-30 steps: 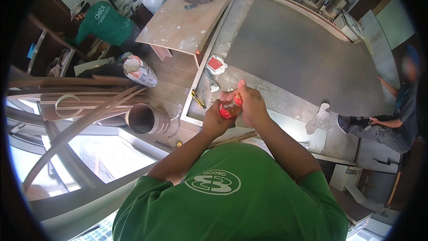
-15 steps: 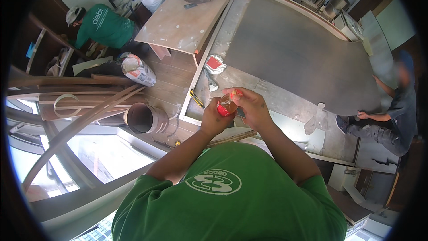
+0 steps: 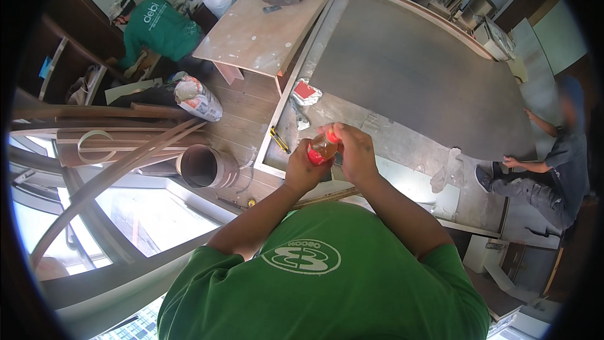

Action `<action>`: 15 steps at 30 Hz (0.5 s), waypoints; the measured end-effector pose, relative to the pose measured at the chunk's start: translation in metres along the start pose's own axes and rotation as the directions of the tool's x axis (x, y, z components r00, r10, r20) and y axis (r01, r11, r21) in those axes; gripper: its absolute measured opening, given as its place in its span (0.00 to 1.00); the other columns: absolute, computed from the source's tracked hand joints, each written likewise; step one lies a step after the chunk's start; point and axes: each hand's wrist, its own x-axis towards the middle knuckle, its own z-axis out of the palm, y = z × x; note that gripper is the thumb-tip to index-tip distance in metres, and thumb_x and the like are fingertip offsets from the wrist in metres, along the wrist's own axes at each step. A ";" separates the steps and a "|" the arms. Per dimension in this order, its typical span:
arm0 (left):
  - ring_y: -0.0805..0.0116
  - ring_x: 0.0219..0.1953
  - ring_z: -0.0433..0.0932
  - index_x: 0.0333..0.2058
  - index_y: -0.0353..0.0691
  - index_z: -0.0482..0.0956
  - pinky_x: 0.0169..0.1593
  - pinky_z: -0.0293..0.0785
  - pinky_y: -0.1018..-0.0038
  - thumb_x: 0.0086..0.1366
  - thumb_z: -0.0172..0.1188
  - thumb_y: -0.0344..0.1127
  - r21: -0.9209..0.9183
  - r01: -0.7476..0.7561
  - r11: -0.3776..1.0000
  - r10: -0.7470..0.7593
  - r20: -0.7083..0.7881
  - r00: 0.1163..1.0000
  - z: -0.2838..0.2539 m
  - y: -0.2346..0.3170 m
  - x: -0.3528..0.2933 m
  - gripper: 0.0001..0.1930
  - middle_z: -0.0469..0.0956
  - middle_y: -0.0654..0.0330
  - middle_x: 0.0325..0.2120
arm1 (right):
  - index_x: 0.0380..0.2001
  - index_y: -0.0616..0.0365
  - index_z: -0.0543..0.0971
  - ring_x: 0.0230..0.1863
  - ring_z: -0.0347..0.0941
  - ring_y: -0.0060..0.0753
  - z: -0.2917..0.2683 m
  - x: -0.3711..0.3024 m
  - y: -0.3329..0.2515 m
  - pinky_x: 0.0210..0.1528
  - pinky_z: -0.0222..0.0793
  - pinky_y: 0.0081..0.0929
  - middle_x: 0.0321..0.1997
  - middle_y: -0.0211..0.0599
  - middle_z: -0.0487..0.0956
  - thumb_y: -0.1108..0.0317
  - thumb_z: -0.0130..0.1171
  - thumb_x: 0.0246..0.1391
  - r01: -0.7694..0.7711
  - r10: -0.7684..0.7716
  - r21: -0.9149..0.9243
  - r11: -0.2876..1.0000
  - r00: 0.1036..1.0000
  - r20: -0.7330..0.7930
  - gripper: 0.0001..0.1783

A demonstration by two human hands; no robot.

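Observation:
A small clear plastic bottle (image 3: pixel 323 147) with a red label, a red cap and brownish liquid is between my hands, in front of my chest. My left hand (image 3: pixel 303 167) is wrapped round its body at the label. At the top, the fingers of my right hand (image 3: pixel 353 148) close on the red cap (image 3: pixel 333 137). Just left of the bottle, a yellow utility knife (image 3: pixel 279 140) lies at the frame's edge. Beyond it are a scraper-like tool (image 3: pixel 299 115) and a red pad on crumpled white wrapping (image 3: pixel 306 92).
A large dark grey sheet (image 3: pixel 421 75) lies over the framed surface, and a person (image 3: pixel 553 164) crouches at its right edge. To the left are a bucket (image 3: pixel 204 167), a sack (image 3: pixel 198 97) and long wood strips (image 3: pixel 119 179). Another person (image 3: pixel 157 31) bends at far left beside a plywood table (image 3: pixel 264 38).
My right hand has shifted slightly on the cap, and the bottle's neck now shows more. The person at far left has moved a little. The view has shifted slightly.

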 end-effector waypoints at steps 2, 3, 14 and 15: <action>0.44 0.44 0.83 0.46 0.35 0.72 0.46 0.78 0.58 0.54 0.75 0.46 -0.014 -0.009 1.000 0.009 0.006 1.000 0.000 0.001 0.000 0.29 0.83 0.44 0.39 | 0.42 0.66 0.81 0.44 0.79 0.30 0.001 0.002 -0.002 0.52 0.74 0.29 0.44 0.44 0.83 0.59 0.47 0.71 -0.032 0.032 0.022 0.999 0.999 -0.033 0.21; 0.44 0.44 0.83 0.46 0.35 0.72 0.46 0.78 0.58 0.54 0.75 0.46 -0.021 -0.013 1.000 0.013 0.008 1.000 -0.001 0.001 0.000 0.29 0.83 0.44 0.39 | 0.41 0.66 0.81 0.43 0.80 0.30 0.003 0.003 -0.002 0.51 0.75 0.29 0.44 0.44 0.83 0.58 0.47 0.72 -0.030 0.032 0.052 0.998 0.999 -0.039 0.21; 0.45 0.44 0.83 0.48 0.35 0.71 0.46 0.79 0.58 0.54 0.75 0.47 -0.009 -0.027 1.000 0.027 0.003 1.000 0.001 0.000 0.002 0.31 0.82 0.45 0.39 | 0.41 0.66 0.81 0.46 0.80 0.31 -0.005 0.011 -0.008 0.54 0.74 0.31 0.45 0.44 0.83 0.51 0.47 0.73 -0.114 0.112 0.186 0.976 0.993 0.023 0.26; 0.45 0.44 0.83 0.48 0.35 0.71 0.46 0.79 0.58 0.54 0.75 0.47 -0.003 -0.016 1.000 0.016 0.004 1.000 0.001 0.001 0.002 0.31 0.82 0.45 0.39 | 0.42 0.67 0.81 0.47 0.79 0.31 -0.005 0.008 -0.008 0.54 0.74 0.31 0.46 0.44 0.83 0.52 0.48 0.72 -0.099 0.093 0.162 0.982 0.995 0.041 0.25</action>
